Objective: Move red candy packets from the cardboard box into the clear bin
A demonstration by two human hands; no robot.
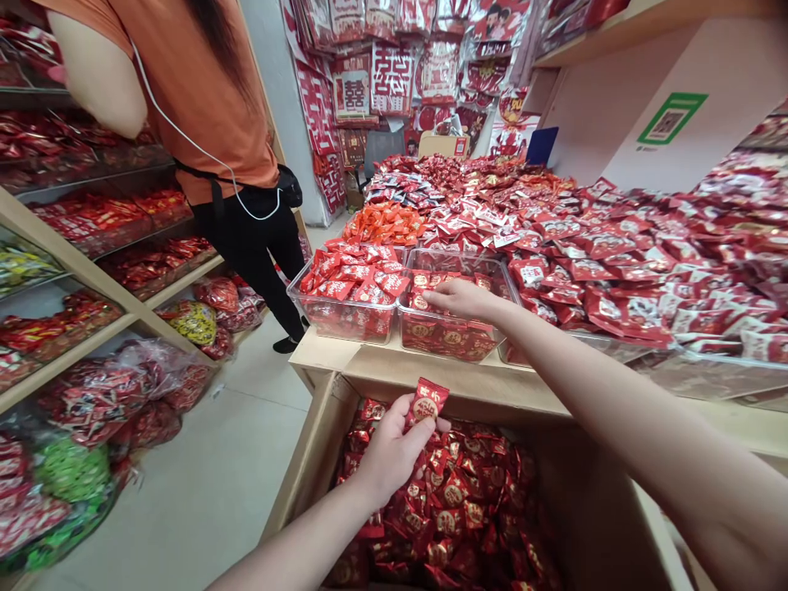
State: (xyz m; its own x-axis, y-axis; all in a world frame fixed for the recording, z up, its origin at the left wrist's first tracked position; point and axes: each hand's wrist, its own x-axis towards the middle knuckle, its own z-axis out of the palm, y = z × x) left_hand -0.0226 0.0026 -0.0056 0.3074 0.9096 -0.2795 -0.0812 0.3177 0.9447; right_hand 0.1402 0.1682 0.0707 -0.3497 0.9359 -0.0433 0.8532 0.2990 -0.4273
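My left hand (pixel 397 443) grips a red wrapped candy (pixel 427 400) with gold print between thumb and fingers. It hovers above a cardboard box (pixel 308 460) holding many similar red-and-gold wrapped candies (pixel 452 492). My right hand (pixel 459 300) reaches over a clear plastic bin (pixel 452 261) on the display counter. Its fingers are stretched out, palm down, over the red packets (pixel 452 332) in that bin. Whether the fingertips touch the packets I cannot tell.
Left of that bin stands another clear bin (pixel 345 316) of red packets. Heaps of wrapped sweets (pixel 616 254) cover the counter behind. A person in an orange top (pixel 197 107) stands at the left shelves (pixel 116 328). Bagged sweets (pixel 92 394) lie low at left.
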